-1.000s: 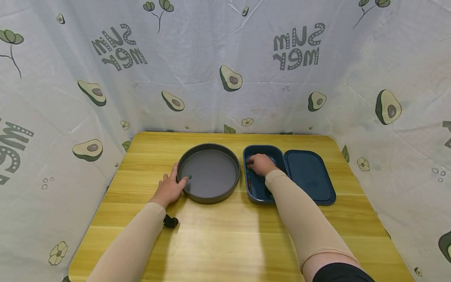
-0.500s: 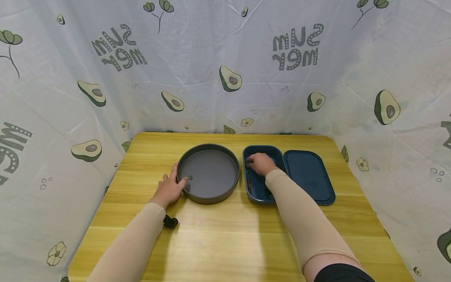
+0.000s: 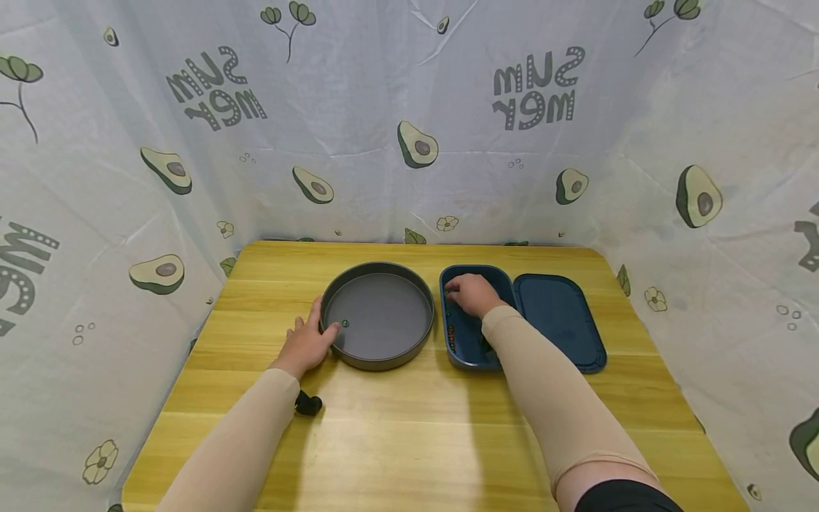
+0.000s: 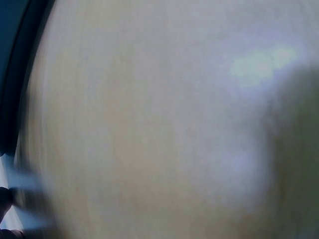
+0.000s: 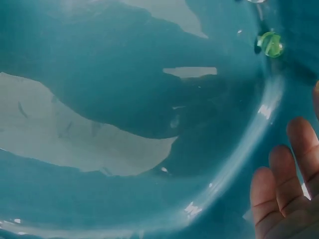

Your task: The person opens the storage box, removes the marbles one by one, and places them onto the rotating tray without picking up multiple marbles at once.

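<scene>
Marbles (image 3: 451, 338), small and reddish, lie along the left wall of a blue box (image 3: 468, 346), with the right hand (image 3: 473, 295) reaching down toward the same side. From my distant station I see three of its fingers loosely extended in the wrist view; with the thumb out of sight there, I cannot tell whether it holds anything. One green marble (image 5: 271, 45) sits just beyond those fingers, near the box wall. Smooth glass, I judge, could squirt from a hurried pinch and roll off along the floor of the box. Across from it, the left hand (image 3: 307, 345), fingers spread wide, rests at the rim of a round pan (image 3: 390, 313); a lone marble (image 3: 345, 323) lies inside by the thumb, and a bump could set it rolling. Farther out, the lid (image 3: 561, 323) lies beside the box on the wooden table (image 3: 397, 441), where any marble dropped between vessels might run for the edge.
</scene>
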Action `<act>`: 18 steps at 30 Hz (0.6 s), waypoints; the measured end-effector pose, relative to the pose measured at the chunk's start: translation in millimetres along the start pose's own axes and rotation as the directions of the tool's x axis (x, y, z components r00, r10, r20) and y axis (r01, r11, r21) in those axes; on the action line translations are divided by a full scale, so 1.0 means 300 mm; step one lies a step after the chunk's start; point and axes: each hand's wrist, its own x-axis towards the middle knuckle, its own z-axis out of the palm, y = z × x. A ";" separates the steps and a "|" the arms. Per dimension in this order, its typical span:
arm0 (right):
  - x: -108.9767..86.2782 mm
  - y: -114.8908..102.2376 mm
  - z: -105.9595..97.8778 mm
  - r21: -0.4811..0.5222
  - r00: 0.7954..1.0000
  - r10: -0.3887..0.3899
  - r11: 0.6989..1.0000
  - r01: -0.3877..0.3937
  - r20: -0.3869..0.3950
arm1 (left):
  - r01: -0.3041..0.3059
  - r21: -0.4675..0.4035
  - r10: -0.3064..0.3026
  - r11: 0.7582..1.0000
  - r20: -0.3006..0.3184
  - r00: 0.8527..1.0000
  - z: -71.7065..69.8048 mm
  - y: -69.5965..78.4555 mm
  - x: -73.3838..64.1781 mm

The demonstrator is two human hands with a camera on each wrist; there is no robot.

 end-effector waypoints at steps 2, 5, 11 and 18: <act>0.001 -0.002 -0.002 0.006 1.000 0.000 1.000 0.000 -0.005 | -0.002 0.001 0.002 1.000 0.000 1.000 -0.001 0.000 -0.002; -0.001 -0.006 -0.006 0.016 1.000 -0.002 1.000 0.002 -0.017 | -0.002 -0.002 0.002 1.000 -0.002 1.000 -0.002 0.000 -0.002; -0.005 -0.015 -0.023 0.050 0.999 -0.008 0.999 0.010 -0.042 | -0.003 0.007 0.003 1.000 -0.002 1.000 -0.002 -0.001 0.000; -0.011 -0.037 -0.049 0.066 0.997 -0.027 0.997 0.032 -0.078 | -0.005 0.005 0.005 1.000 0.001 1.000 -0.002 -0.002 0.001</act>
